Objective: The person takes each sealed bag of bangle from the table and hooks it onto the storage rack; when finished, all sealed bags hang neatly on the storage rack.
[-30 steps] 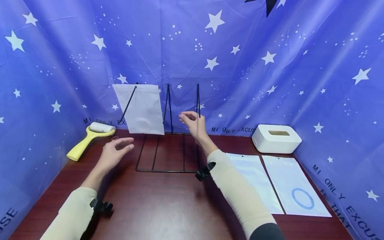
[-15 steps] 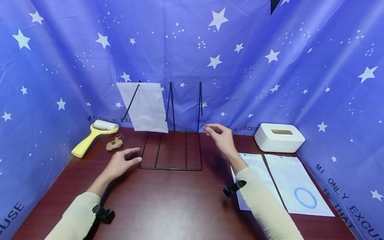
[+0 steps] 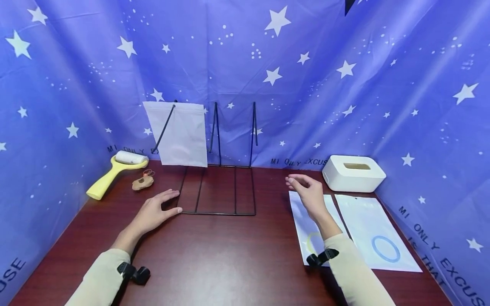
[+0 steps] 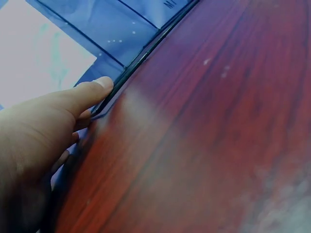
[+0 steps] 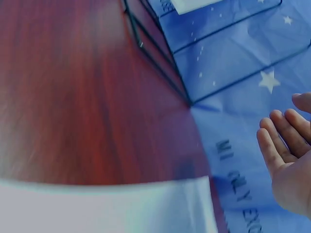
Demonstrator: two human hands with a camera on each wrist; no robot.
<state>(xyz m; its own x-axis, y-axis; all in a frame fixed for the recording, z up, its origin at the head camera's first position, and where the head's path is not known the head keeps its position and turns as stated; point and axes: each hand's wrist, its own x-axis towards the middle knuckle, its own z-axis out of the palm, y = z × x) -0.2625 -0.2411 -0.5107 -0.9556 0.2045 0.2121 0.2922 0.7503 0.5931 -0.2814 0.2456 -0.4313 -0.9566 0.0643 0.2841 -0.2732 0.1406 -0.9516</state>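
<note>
Room: blue star cloth [image 3: 344,106] hangs all around a dark red wooden bench [image 3: 229,255].

Rack: a black wire rack [image 3: 216,187] sits at the back middle of the bench. One white bag [image 3: 177,134] leans in its left slot. The other slots hold no bag.

Left hand: the left hand [image 3: 155,212] lies flat on the bench with its fingers [image 4: 90,92] straight and a little apart. The fingertips touch the front left corner of the rack's bottom wire. A second ago this hand was up in the air over by the rack; now it is down and pressing there. It looks like it is keeping the rack from sliding.

Right hand: the right hand [image 3: 308,193] holds nothing. Its fingers [image 5: 279,141] are loose and a bit bent. A second ago it was up at the rack's right wire post. Now it has come back, away from the rack, and hangs over the near flat bag [image 3: 306,216].

Bags: that near flat bag lies on the right side of the bench. Another bag with a blue ring [image 3: 373,231] lies just beside it.

What it means: my guess is the near bag gets picked up next.

Other things: a white box [image 3: 352,174], a yellow roller [image 3: 112,172] and a small brown lump [image 3: 142,182].
</note>
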